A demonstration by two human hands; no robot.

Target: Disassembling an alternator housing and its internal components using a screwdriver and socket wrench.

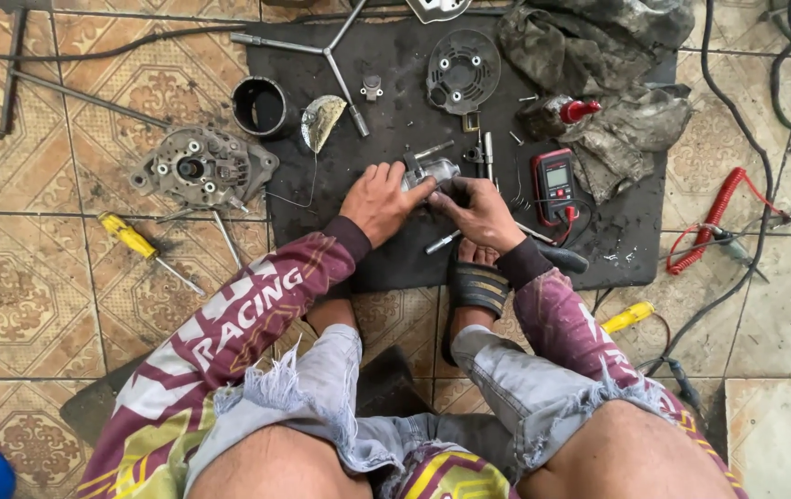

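Left of your fingers [414, 188] you have one yellow-handled screwdriver [127, 236], one alternator housing [203, 167] and one black ring [261, 106]. Right of them sit one red multimeter [553, 181] and one coiled red cable [717, 220]. Above lies one three-way wrench [326, 51] and one round vented cover [463, 71].

Mat [395, 268] on the floor [26, 305] in front of me. My left hand [379, 201] and right hand [480, 211] meet on the small metal part [432, 171] mid-mat. Meter [553, 183] just right of it, rags [617, 83] behind that. Alternator housing [201, 166] left, off the mat, screwdriver [141, 248] nearer me. Ring [261, 106] and cross wrench [326, 51] at mat's far left
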